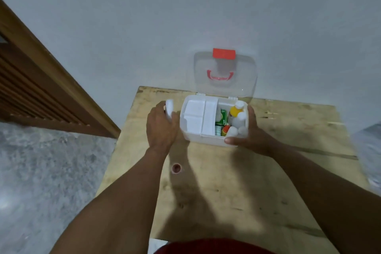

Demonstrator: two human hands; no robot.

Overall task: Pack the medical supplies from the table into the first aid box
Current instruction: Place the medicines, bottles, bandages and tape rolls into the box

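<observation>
One box (206, 139) stands on the one counter (226, 181), with one clear lid (243, 80) that carries one red latch (224, 54) and one red handle (220, 76). One white tray (199, 117) sits in the box. Beside the tray there is one yellow bottle (236, 110), one green packet (222, 117), one small orange-capped item (226, 129) and what look like three white bottles (240, 119), though blur makes that count unsure. Two hands are in view: the left hand (159, 128) holds one white bottle (170, 109), and the right hand (250, 136) holds the box. One dark knot (176, 168) marks the counter.
</observation>
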